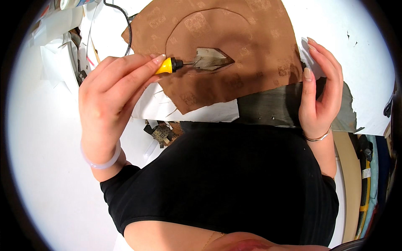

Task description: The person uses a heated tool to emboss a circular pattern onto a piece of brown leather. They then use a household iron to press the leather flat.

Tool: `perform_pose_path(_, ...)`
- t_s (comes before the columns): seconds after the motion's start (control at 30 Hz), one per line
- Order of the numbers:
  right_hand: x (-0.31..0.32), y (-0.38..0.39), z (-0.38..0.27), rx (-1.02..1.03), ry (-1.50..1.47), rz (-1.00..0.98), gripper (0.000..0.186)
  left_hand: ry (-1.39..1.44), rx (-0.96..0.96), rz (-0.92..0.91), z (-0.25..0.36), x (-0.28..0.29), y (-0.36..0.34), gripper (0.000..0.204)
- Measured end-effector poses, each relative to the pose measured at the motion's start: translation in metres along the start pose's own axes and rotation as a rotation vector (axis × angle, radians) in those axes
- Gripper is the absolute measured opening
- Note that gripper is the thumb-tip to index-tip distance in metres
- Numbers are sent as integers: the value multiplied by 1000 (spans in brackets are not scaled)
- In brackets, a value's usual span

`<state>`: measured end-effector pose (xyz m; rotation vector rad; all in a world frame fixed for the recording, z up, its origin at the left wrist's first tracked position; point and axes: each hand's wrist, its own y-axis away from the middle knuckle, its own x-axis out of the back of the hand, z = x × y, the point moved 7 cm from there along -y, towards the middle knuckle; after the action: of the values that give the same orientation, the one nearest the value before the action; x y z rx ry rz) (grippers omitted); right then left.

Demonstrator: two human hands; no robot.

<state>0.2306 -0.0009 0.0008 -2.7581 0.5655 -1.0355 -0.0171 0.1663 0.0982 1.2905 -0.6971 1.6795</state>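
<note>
My left hand (113, 88) is closed round the yellow handle (166, 66) of a small iron. Its pointed metal plate (211, 58) lies over brown patterned fabric (268, 46), its tip toward the right. A thin curved line is visible on the cloth around the plate, arching above it. Beside the fabric's right edge, my right hand (322, 83) is curved, thumb and fingers apart, with nothing visibly gripped. Whether its fingertips touch the cloth I cannot tell.
A dark grey sheet (268, 106) and white paper (205, 112) lie under the fabric at the near edge. A black braided cord (129, 25) runs at the upper left, near paper scraps (63, 62). Fabric rolls (364, 180) stand at the lower right; scraps (163, 133) lie below the table edge.
</note>
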Motion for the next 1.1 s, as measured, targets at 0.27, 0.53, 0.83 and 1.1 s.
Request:
perform_pose_path(0.27,0,0,0,1,-3,-1,32,29,4,57,7,-9,10,35)
perform_pose_path(0.53,-1,0,1,3,-17,7,32,27,2,103,16,-15,13,37)
perform_pose_path(0.83,-1,0,0,5,-2,1,32,18,-11,71,10,-12,8,39)
perform_pose_path(1.1,-1,1,2,15,-17,18,32,14,-12,97,14,-14,10,38)
